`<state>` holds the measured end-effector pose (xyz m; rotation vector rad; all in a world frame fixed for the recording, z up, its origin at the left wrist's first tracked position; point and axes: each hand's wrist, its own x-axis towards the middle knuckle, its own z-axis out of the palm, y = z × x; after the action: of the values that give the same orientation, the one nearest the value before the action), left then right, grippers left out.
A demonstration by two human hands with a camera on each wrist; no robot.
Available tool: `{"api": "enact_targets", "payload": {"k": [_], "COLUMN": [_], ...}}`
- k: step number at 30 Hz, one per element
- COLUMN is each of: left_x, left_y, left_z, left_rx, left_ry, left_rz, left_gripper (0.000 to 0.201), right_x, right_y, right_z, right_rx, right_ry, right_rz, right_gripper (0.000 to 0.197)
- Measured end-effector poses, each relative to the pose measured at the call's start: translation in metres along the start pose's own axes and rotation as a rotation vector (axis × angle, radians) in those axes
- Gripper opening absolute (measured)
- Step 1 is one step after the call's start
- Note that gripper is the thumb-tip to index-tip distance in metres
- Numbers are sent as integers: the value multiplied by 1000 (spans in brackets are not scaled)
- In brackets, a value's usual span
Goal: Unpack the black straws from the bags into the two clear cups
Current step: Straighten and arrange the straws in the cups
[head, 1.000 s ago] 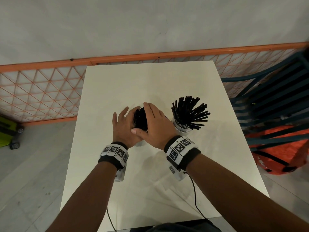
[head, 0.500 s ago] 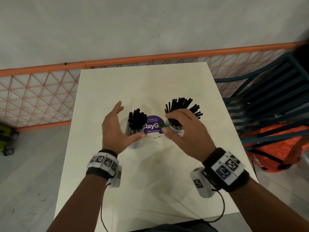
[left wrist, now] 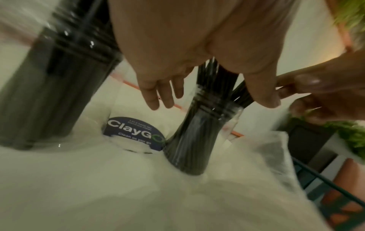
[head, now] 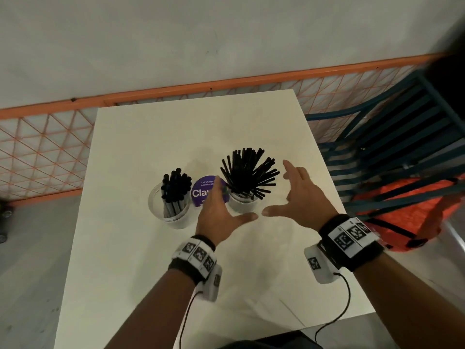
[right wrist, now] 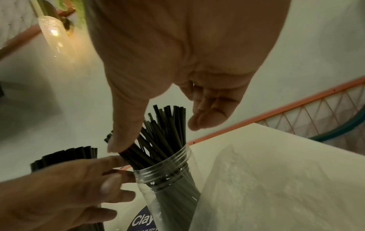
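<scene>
Two clear cups stand on the white table [head: 156, 137]. The left cup [head: 173, 210] holds a tight upright bunch of black straws [head: 176, 190]. The right cup [head: 242, 201] [right wrist: 169, 179] holds black straws [head: 247, 173] [right wrist: 158, 134] fanned outward. My left hand [head: 221, 205] is open on that cup's left side, fingers straight. My right hand [head: 299, 190] is open on its right side, thumb pointing toward the left thumb. Neither hand holds anything. The right cup [left wrist: 195, 140] is also in the left wrist view. No bags are in view.
A round purple ClayGo sticker [head: 203, 191] lies flat between the cups. An orange mesh fence [head: 42, 157] runs behind the table. A dark blue slatted chair [head: 392, 147] with an orange bag [head: 402, 212] stands to the right.
Both hands have left the left cup and moved right. They now flank the right cup with its fanned straws. The left cup's straws stand uncovered.
</scene>
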<state>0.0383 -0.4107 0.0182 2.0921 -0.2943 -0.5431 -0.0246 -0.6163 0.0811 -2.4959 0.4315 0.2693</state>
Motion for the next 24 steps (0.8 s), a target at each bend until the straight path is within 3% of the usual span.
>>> {"api": "enact_targets", "payload": {"k": [4,10,14,19,24], "left_x": [40,61,63,67,71], "left_y": [8,31,43,53,50], "left_z": [1,10,11,14,10], "left_rx": [67,275,290,286,305], "left_ry": [-1,-32,13,83,114], "left_rz": [107,219,251,254,250], "left_gripper": [105,113,112,66,68], "right_x": [24,47,50,52,54], "right_y": [3,1,4,-7,-12], "right_z": [0,0,-3,-1,-1], "right_rx": [47,175,263,326,326], "right_ry": [-130,-94,-87,-73,-26], "right_rz": [-12,-33,-65,-76,-56], "right_gripper": [132,120,89,61,48]}}
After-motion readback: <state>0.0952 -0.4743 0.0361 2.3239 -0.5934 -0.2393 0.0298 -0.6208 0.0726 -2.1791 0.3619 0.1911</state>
